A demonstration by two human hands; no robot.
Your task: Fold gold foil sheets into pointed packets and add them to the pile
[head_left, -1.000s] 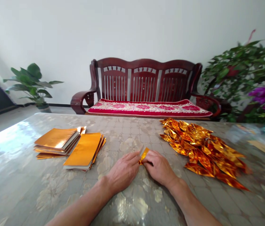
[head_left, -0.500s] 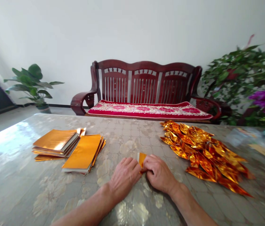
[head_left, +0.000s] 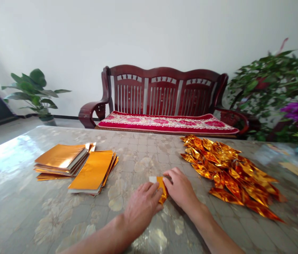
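A small sheet of gold foil paper (head_left: 162, 182), partly rolled or folded and with a pale strip at its left, lies on the table between my hands. My left hand (head_left: 144, 201) rests over its near left part, fingers closed and pressing it down. At its right edge, the bent fingers and thumb of my right hand (head_left: 179, 187) grip the paper; the thumb is partly hidden. Off to the left are two stacks of flat gold sheets, one stack (head_left: 60, 156) behind the other stack (head_left: 92, 171). Right of my hands spreads a heap of folded gold foil pieces (head_left: 228, 169) with pointed ends.
A patterned, glossy cover lies on the table (head_left: 127, 151). Clear plastic bags (head_left: 273, 153) and pale card pieces (head_left: 295, 171) sit at the far right. Beyond the table stands a dark red wooden bench (head_left: 162, 91), with a potted plant (head_left: 36, 93) at left and leafy plants (head_left: 265, 84) at right.
Both hands have moved slightly apart, and more of the gold paper shows between them. My left fingers have straightened somewhat over the paper; my right fingers have shifted to its right edge.
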